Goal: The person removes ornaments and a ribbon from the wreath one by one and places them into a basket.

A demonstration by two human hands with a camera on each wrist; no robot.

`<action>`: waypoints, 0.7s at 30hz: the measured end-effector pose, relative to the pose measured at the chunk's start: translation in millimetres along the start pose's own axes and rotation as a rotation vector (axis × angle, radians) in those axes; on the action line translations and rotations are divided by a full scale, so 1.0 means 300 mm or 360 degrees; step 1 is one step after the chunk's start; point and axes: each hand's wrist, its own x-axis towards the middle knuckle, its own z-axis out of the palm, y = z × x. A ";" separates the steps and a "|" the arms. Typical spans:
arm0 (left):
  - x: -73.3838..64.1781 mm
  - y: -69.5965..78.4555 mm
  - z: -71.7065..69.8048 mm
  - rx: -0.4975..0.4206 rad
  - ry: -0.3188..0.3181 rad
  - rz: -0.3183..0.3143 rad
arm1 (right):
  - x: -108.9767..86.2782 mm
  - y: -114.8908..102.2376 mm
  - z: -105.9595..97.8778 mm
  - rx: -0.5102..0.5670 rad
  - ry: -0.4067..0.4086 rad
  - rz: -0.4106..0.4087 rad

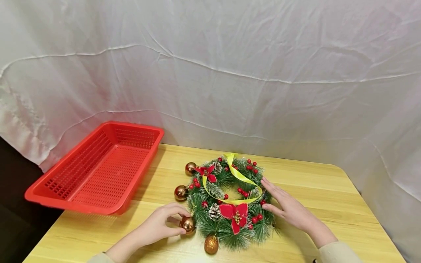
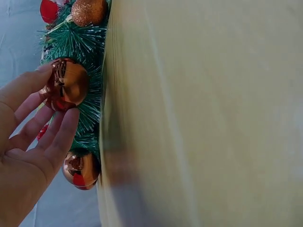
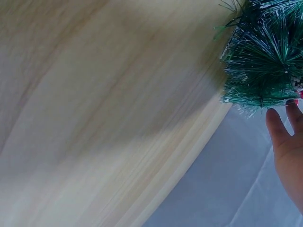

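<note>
A green Christmas wreath [image 1: 204, 204] lies on the table, dressed with red poinsettias [image 1: 235, 216], berries, pinecones [image 1: 214, 212] and a yellow ribbon [image 1: 243, 178]. At its lower left edge my left hand [image 1: 161, 223] pinches a shiny copper Christmas ball [image 2: 68, 85] between thumb and fingers. Two more shiny balls, one of them this bauble [image 1: 181, 192], sit farther up the same side, and a glittery ball [image 1: 211, 244] is at the near edge. My right hand [image 1: 291, 208] rests against the wreath's right side, fingers extended.
A red plastic basket [image 1: 144, 171] with slotted walls stands at the left of the wooden table [image 1: 322, 190], its inside showing only the slotted bottom. A pale cloth [image 1: 230, 73] hangs behind the table.
</note>
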 end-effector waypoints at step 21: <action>0.032 0.052 -0.038 -0.0103 0.0046 0.0081 | 0.002 -0.008 -0.006 0.0004 -0.0009 0.0022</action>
